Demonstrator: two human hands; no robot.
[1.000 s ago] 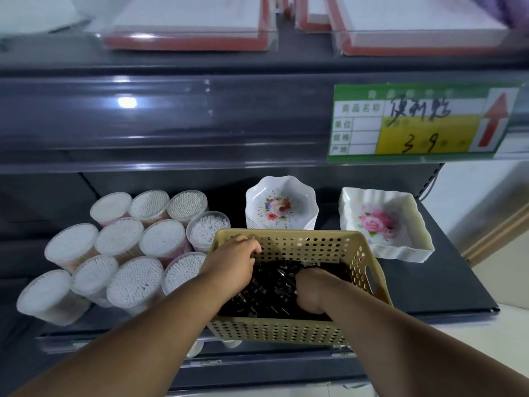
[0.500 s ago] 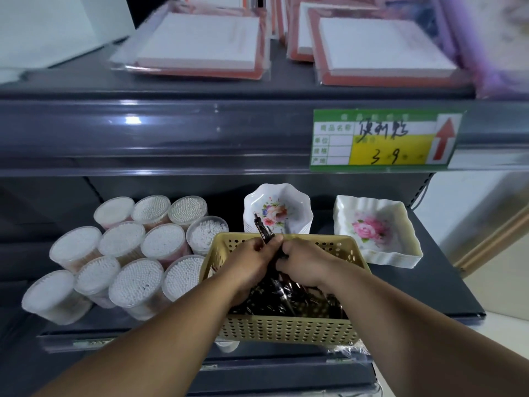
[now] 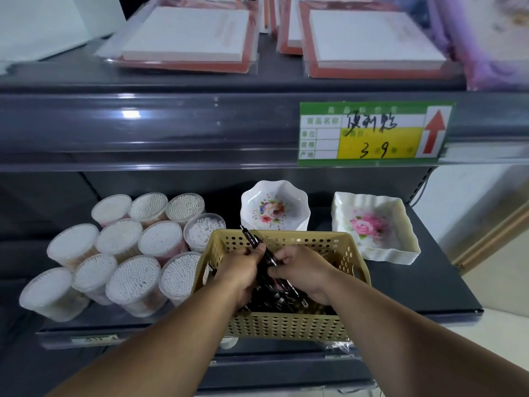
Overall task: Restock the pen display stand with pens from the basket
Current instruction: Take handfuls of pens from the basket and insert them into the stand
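Fingers (image 3: 254,253) of the L hand (image 3: 242,272) curl round a small bunch of black pens (image 3: 252,240), which stick up tilted past the back rim of the basket (image 3: 286,325). Fingers (image 3: 280,257) of the R hand (image 3: 305,272) pinch the same bunch from the opposite side. Both hands are over the basket, w/ loose pens (image 3: 274,296) lying inside it. Left of the basket: cotton-swab tubs (image 3: 131,253). Behind it: 2 flowered dishes (image 3: 274,207).

Perforated plastic basket (image 3: 289,328), glossy black pens (image 3: 259,247), seemingly matt metal shelf (image 3: 429,287).

basket (image 3: 286,325) front shelf | swab tubs (image 3: 128,253) left | dishes (image 3: 274,207) behind
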